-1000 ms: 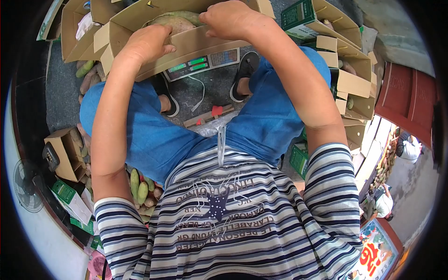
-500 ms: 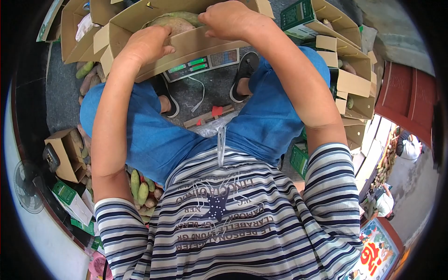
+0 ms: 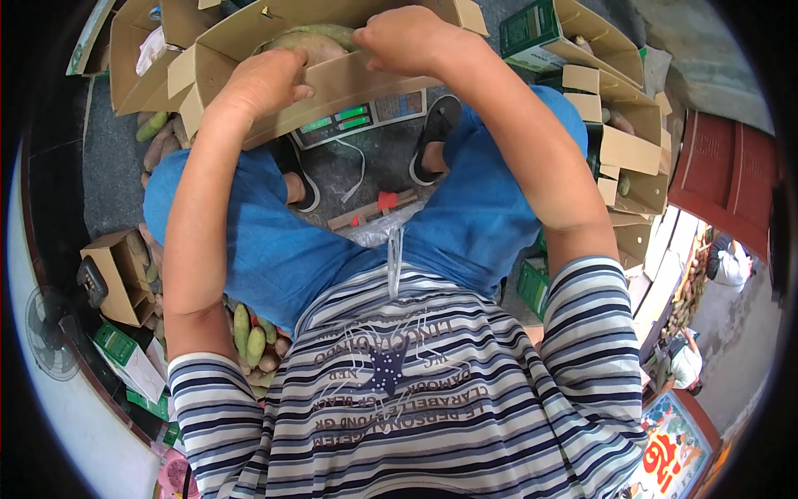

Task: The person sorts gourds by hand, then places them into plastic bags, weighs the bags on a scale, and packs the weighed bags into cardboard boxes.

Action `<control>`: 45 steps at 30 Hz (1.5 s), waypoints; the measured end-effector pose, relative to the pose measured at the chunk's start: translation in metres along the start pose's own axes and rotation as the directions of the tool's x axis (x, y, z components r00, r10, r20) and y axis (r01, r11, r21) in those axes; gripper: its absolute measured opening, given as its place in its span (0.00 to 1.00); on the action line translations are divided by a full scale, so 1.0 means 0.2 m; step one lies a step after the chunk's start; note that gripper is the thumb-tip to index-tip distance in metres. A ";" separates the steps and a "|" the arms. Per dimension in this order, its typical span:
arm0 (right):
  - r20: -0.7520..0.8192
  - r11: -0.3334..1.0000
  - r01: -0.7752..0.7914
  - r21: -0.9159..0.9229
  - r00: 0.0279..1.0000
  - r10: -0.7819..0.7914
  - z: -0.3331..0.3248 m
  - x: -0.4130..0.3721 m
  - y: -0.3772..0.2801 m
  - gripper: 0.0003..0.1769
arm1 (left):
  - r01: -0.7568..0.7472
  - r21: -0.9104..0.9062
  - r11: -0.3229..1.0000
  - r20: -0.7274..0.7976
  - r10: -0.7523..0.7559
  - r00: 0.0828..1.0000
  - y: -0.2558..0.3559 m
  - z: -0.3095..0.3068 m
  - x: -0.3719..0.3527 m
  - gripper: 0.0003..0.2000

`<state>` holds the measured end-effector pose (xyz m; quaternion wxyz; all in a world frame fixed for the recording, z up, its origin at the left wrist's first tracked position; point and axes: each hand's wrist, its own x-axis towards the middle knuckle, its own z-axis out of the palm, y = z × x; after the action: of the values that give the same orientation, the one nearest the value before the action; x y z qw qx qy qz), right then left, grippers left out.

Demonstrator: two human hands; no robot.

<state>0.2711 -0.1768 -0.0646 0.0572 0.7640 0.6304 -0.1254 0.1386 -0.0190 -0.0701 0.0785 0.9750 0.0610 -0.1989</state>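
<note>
Scale point(image 3: 359, 112) is sitting at 12 o'clock, carrying the cardboard box point(image 3: 349, 81). Left hand point(image 3: 262, 83) and right hand point(image 3: 407, 37) are gripping its near wall, fingers curled over the rim. With the fruit point(image 3: 309, 41) inside it is likely handling heavy and the walls bendy, so grip low at the corners.

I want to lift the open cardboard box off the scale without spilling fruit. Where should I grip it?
Probably low on its two short ends, one hand from each side. The cardboard box is long, open-topped, with loose flaps, and loaded with fruit; the left hand and right hand hold its near long wall.
</note>
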 end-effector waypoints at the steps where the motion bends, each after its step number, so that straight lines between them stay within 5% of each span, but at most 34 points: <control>1: 0.011 1.000 -0.001 -0.002 1.000 0.001 0.01 0.00 0.00 0.14 | -0.008 -0.009 1.000 -0.038 0.008 0.999 0.00 0.01 -0.01 0.18; 5: 0.003 1.000 -0.001 0.001 1.000 0.001 0.02 0.00 0.01 0.13 | -0.020 -0.010 1.000 -0.067 0.019 0.998 0.00 0.02 -0.01 0.16; 8: -0.014 1.000 -0.001 0.000 1.000 0.001 0.04 0.01 0.01 0.11 | 0.018 0.014 1.000 0.069 -0.018 0.997 0.01 0.00 0.01 0.21; 14: 0.015 1.000 -0.013 -0.013 1.000 0.014 0.02 0.01 0.01 0.12 | -0.025 -0.006 1.000 -0.058 0.025 0.998 0.01 0.02 -0.01 0.17; 20: 0.018 0.999 -0.045 -0.013 0.999 0.045 -0.01 -0.01 0.00 0.16 | 0.032 -0.018 0.999 0.016 -0.032 0.999 0.01 -0.02 -0.01 0.21; 24: -0.173 0.999 0.010 -0.033 0.985 -0.015 0.00 -0.01 0.01 0.12 | -0.088 -0.059 0.994 -0.248 0.071 0.966 0.02 -0.04 -0.03 0.19; 26: -0.335 0.997 0.021 0.072 0.942 0.004 0.00 0.02 0.01 0.17 | -0.257 -0.107 0.960 -0.512 0.169 0.842 0.04 -0.07 -0.03 0.18; 30: -0.492 0.939 0.048 0.341 0.860 0.135 -0.08 0.04 0.00 0.19 | -0.487 -0.390 0.781 -0.815 -0.046 0.578 0.14 -0.15 -0.07 0.16; 32: -0.378 0.633 0.181 0.753 0.906 0.190 -0.12 0.04 -0.03 0.18 | -0.577 -0.409 0.707 -0.844 -0.054 0.533 0.15 -0.14 -0.06 0.26; 34: -0.247 0.221 0.205 0.953 0.952 0.182 -0.12 0.08 -0.07 0.16 | -0.656 -0.420 0.628 -0.869 -0.070 0.489 0.14 -0.12 -0.05 0.36; 38: -0.215 0.030 0.215 0.976 0.977 0.004 -0.11 0.12 -0.07 0.14 | -0.590 -0.194 0.784 -0.889 0.114 0.444 0.13 -0.16 -0.08 0.40; 40: -0.180 -0.032 0.178 0.984 0.981 -0.079 -0.14 0.10 -0.03 0.13 | -0.629 -0.357 0.690 -0.873 -0.007 0.487 0.12 -0.12 -0.06 0.41; 45: -0.139 -0.149 0.116 0.982 0.978 -0.153 -0.19 0.06 0.00 0.12 | -0.745 -0.335 0.577 -0.919 -0.026 0.393 0.11 -0.12 -0.02 0.41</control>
<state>0.2772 -0.1556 -0.0323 -0.5415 0.4745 0.3953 -0.5704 0.1466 -0.0377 -0.0436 0.4566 0.8017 -0.0762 0.3781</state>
